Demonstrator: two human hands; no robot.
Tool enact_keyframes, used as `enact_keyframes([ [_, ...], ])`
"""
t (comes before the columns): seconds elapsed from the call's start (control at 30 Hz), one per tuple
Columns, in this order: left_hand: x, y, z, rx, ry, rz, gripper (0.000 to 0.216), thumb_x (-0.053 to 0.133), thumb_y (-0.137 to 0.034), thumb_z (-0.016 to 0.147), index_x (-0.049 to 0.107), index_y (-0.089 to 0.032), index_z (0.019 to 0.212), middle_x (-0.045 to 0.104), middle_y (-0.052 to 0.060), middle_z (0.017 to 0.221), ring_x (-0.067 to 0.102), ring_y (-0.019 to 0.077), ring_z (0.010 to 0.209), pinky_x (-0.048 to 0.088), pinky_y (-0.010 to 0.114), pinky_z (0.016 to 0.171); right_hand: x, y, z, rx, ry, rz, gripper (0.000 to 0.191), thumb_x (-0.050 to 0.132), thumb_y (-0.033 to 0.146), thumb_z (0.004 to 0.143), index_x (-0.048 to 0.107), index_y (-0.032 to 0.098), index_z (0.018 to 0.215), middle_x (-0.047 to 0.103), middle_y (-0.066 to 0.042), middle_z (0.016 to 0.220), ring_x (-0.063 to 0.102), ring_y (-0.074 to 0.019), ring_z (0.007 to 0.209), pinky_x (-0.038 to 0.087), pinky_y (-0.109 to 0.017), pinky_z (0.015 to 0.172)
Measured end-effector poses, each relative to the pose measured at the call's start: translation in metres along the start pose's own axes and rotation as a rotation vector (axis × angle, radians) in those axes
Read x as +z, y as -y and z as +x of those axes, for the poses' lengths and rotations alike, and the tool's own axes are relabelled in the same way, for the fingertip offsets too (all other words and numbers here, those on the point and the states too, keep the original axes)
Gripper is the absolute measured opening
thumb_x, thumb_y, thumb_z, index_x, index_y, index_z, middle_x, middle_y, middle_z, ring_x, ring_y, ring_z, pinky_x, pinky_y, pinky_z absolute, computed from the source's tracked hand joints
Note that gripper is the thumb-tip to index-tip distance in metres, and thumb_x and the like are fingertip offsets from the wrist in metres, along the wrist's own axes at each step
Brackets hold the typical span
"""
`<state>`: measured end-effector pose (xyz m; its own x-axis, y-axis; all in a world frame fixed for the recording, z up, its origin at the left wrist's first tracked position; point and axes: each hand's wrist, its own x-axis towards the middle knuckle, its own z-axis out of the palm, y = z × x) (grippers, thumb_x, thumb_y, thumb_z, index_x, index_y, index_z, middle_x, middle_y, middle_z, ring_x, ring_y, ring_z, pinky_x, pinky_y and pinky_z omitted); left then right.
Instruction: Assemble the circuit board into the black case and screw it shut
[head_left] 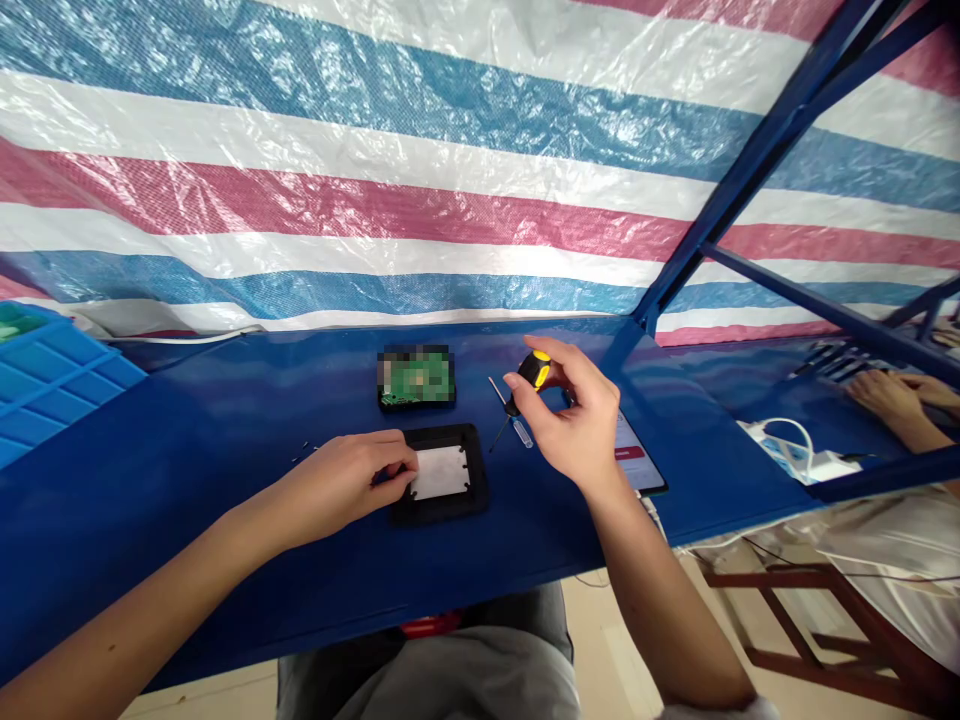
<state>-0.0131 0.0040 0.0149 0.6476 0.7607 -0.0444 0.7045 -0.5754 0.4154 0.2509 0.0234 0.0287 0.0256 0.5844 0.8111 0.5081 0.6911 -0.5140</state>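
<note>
My right hand [574,410] grips a yellow-and-black screwdriver [535,370] by its handle, its thin shaft slanting down to the left above the table. To the left of it, a black rectangular frame [478,470] lies flat with a white panel [442,472] set in it. My left hand [367,470] is closed over the frame's left side, thumb and fingertips together at the white panel's edge; whatever they pinch is hidden. Behind the frame lies a green circuit board [417,378] in a black holder, partly blurred. Tiny dark pieces [306,445] lie beside my left wrist.
A second screwdriver with a clear handle [521,433] lies under the held one. By my right wrist lies a lit phone [637,460] with a cable. A blue crate [60,385] stands at left. At right are a blue metal post [675,260], a white power strip [814,465] and another person's hands [892,400].
</note>
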Motion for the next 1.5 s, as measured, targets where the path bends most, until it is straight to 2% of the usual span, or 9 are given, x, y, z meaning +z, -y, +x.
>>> enact_keyframes([
  [0.3, 0.008, 0.004, -0.005, 0.022, -0.039, 0.057, 0.024, 0.046, -0.033, 0.099, 0.069, -0.027, 0.104, 0.067, -0.002, 0.097, 0.061, 0.0103, 0.063, 0.038, 0.024, 0.059, 0.001, -0.002, -0.001, -0.003, 0.008, -0.023, 0.027, 0.068, 0.025, 0.085, 0.065, 0.024, 0.112, 0.065, 0.0, 0.084, 0.058, -0.0117, 0.064, 0.053, -0.028, 0.064],
  [0.53, 0.012, 0.005, -0.008, 0.063, -0.075, 0.112, 0.029, 0.043, -0.033, 0.102, 0.071, -0.025, 0.106, 0.069, 0.0, 0.098, 0.066, 0.0141, 0.077, 0.041, 0.024, 0.063, 0.001, -0.002, -0.001, -0.007, 0.015, -0.005, 0.028, 0.069, 0.023, 0.085, 0.065, 0.024, 0.112, 0.065, 0.0, 0.084, 0.057, -0.0115, 0.065, 0.053, -0.027, 0.065],
  [0.7, 0.012, 0.007, -0.009, 0.07, -0.076, 0.123, 0.035, 0.039, -0.037, 0.103, 0.072, -0.026, 0.109, 0.069, 0.002, 0.098, 0.067, 0.0158, 0.081, 0.043, 0.024, 0.065, 0.002, -0.002, -0.001, -0.007, 0.017, -0.019, 0.027, 0.069, 0.024, 0.085, 0.065, 0.024, 0.111, 0.065, -0.001, 0.083, 0.057, -0.0118, 0.065, 0.054, -0.027, 0.065],
  [0.9, 0.011, 0.01, -0.006, 0.048, -0.097, 0.041, 0.031, 0.044, -0.038, 0.102, 0.073, -0.027, 0.108, 0.069, 0.002, 0.103, 0.067, 0.0158, 0.083, 0.046, 0.024, 0.069, 0.002, -0.002, -0.001, -0.008, 0.018, -0.005, 0.028, 0.069, 0.023, 0.084, 0.065, 0.024, 0.112, 0.065, 0.0, 0.084, 0.057, -0.0114, 0.064, 0.053, -0.027, 0.064],
  [1.17, 0.011, 0.008, -0.007, 0.054, -0.076, 0.004, 0.031, 0.043, -0.036, 0.101, 0.072, -0.026, 0.103, 0.069, 0.002, 0.101, 0.066, 0.0125, 0.072, 0.044, 0.022, 0.062, 0.002, -0.002, -0.001, -0.004, 0.024, -0.02, 0.027, 0.069, 0.025, 0.085, 0.065, 0.024, 0.111, 0.065, -0.001, 0.084, 0.057, -0.0117, 0.065, 0.053, -0.028, 0.065],
  [1.4, 0.01, 0.008, -0.007, 0.067, -0.094, 0.045, 0.03, 0.044, -0.035, 0.101, 0.073, -0.027, 0.105, 0.069, 0.002, 0.103, 0.068, 0.0149, 0.081, 0.044, 0.023, 0.066, 0.002, -0.002, -0.001, -0.002, 0.023, -0.014, 0.027, 0.068, 0.024, 0.085, 0.066, 0.024, 0.112, 0.065, -0.001, 0.084, 0.057, -0.0116, 0.065, 0.053, -0.028, 0.065],
  [1.5, 0.01, 0.008, -0.007, 0.072, -0.103, 0.046, 0.031, 0.044, -0.035, 0.101, 0.073, -0.027, 0.105, 0.07, 0.002, 0.103, 0.068, 0.0143, 0.079, 0.045, 0.023, 0.065, 0.002, -0.003, -0.001, -0.003, 0.022, -0.019, 0.027, 0.068, 0.025, 0.085, 0.066, 0.024, 0.112, 0.065, -0.001, 0.084, 0.057, -0.0115, 0.065, 0.054, -0.028, 0.065],
])
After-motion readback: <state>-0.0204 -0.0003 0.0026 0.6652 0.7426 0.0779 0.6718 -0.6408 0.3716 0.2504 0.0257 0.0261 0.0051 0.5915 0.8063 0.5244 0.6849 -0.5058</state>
